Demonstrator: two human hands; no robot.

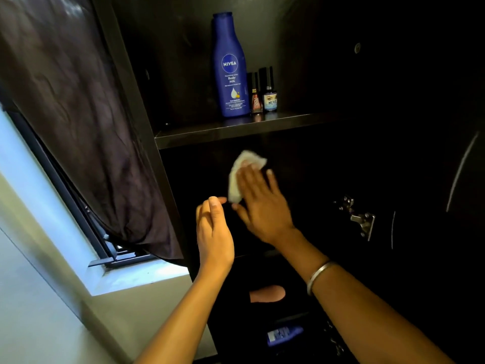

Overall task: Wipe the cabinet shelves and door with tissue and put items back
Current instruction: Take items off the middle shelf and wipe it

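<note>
The right hand (258, 203) lies flat with fingers spread, pressing a white tissue (242, 174) against the dark back wall of the cabinet's middle compartment, just below the upper shelf (236, 132). The tissue is crumpled, peeking out past the fingertips and along the thumb side. The left hand (214, 232) hovers near, just left of the right one, fingers loosely straight and holding nothing.

The tissue looks thin, soft and light; it will likely bunch or tear if dragged hard, so a flat palm over its middle seems the best hold.

On the upper shelf stand a blue Nivea body milk bottle (231, 67) and, touching its right side, two small dark-capped bottles (263, 93). A metal hinge (359, 219) shows far right.
</note>
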